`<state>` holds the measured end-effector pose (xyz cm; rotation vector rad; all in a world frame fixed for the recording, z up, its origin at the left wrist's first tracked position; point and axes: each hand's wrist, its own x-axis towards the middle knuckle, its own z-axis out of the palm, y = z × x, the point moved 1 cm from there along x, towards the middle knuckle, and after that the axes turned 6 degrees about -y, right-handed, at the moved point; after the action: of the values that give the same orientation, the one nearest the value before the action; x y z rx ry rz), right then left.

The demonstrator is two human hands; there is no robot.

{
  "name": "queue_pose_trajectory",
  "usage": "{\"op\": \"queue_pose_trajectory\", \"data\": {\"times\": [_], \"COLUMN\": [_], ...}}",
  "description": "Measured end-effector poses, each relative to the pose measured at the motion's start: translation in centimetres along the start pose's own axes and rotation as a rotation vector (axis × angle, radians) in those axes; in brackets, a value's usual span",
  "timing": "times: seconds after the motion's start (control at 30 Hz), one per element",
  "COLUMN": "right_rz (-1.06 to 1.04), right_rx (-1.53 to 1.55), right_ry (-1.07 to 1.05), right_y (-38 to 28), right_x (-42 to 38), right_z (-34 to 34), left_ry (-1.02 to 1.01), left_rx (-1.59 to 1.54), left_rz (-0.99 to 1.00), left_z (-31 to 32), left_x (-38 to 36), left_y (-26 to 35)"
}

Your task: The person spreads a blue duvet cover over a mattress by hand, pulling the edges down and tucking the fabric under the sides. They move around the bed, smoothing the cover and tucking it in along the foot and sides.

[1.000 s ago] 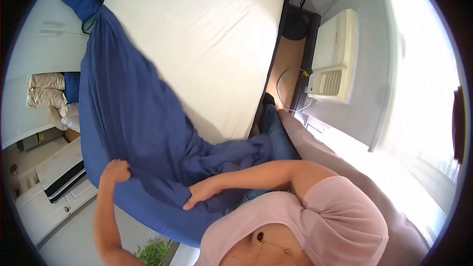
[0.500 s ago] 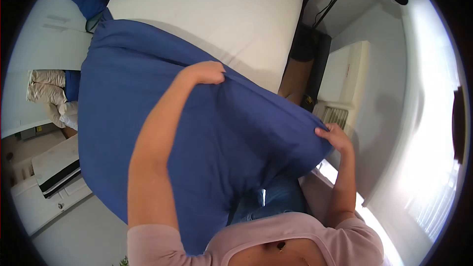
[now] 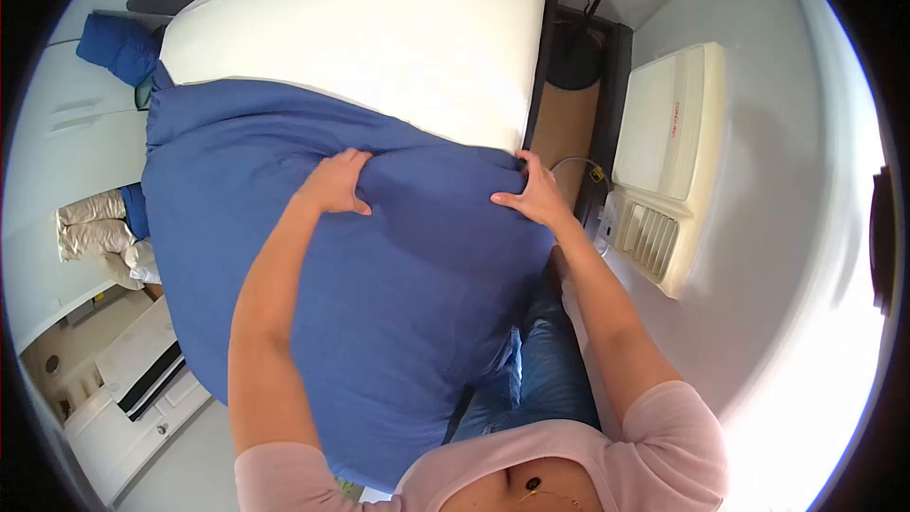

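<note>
A dark blue duvet [image 3: 379, 275] covers the lower part of the bed, its top edge running slantwise across the white fitted sheet [image 3: 379, 47]. My left hand [image 3: 334, 182] rests on the duvet just below that edge, thumb and fingers spread apart. Over at the bed's right side, my right hand [image 3: 538, 193] lies on the duvet's corner with thumb and fingers apart; its fingertips touch the fabric near the mattress edge. Shallow wrinkles run through the cloth around both hands.
A cream wall unit [image 3: 668, 123] with a vent is on the right wall, beside a dark bed frame and a floor stand [image 3: 573, 55]. Left are white cabinets [image 3: 90, 123], a blue cushion [image 3: 118, 45] and folded beige bedding [image 3: 95, 228]. My jeans [image 3: 545, 374] press near the bed.
The duvet's lifted right corner has come down flat onto the mattress. Both hands loosened their grip; the right moved left and up, the left slightly left and down.
</note>
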<state>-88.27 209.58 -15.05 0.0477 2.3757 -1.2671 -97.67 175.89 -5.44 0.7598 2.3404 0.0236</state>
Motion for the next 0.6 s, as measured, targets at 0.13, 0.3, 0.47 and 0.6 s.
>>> {"op": "queue_pose_trajectory", "data": {"times": [0.13,0.3,0.47,0.6], "right_rz": [-0.020,-0.279,-0.172,0.034], "right_rx": [-0.050,-0.169,0.084,-0.009], "right_ry": [-0.334,-1.018,-1.115,-0.205], "right_y": [-0.4,-6.2,-5.8,0.9], "right_x": [-1.5,-10.2,-10.1,-3.7], "right_z": [-1.1,-1.5,-1.9,-5.3], "left_ry": [-0.520,-0.400,-1.354,-0.463], "left_rx": [0.063,0.156,-0.211,-0.361], "left_rz": [-0.165,0.348,-0.351,-0.173], "left_z": [1.2,2.2,-0.8,-3.1], "left_x": [-1.5,-10.5,-9.8,-0.5], "left_y": [1.3,2.3,3.1,2.0]}}
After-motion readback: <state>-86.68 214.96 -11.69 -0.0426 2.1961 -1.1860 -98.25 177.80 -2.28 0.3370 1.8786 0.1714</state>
